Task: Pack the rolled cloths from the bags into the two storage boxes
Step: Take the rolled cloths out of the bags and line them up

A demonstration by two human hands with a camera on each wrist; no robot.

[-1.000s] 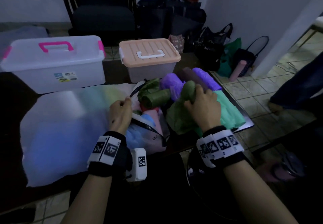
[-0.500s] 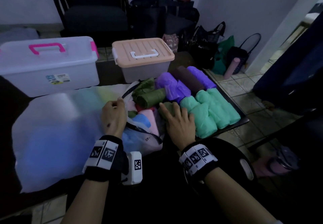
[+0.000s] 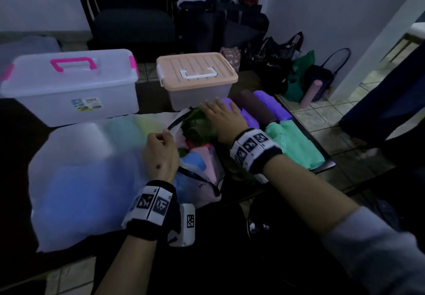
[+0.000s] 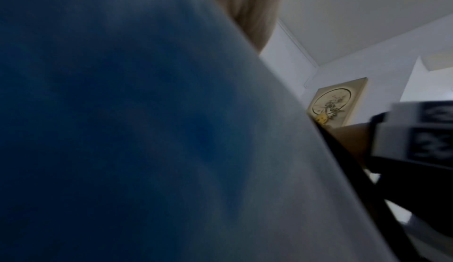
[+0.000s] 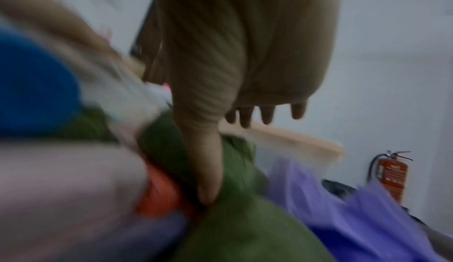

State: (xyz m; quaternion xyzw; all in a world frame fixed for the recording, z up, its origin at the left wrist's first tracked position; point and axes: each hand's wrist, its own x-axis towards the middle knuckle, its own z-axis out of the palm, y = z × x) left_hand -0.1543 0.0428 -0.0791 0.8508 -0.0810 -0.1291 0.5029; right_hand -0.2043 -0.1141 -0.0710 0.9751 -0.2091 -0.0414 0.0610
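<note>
A translucent bag lies open on the dark table, with blue, pink, red and dark green rolled cloths inside. My left hand pinches the bag's black-edged rim. My right hand lies spread over a dark green roll at the bag's mouth. In the right wrist view its thumb presses down beside that green roll. Purple rolls, a brown roll and mint rolls lie to the right. The pink-handled clear box and the peach-lidded box stand behind with lids on.
A large full white bag covers the table's left half. The table's right edge runs just past the mint rolls. An armchair, dark bags and a pink roll are on the floor behind. Someone's dark leg stands at right.
My right hand left the mint rolls at the right, crossed the table front, and reached forward onto the dark green roll. My left hand kept its hold on the bag rim.
</note>
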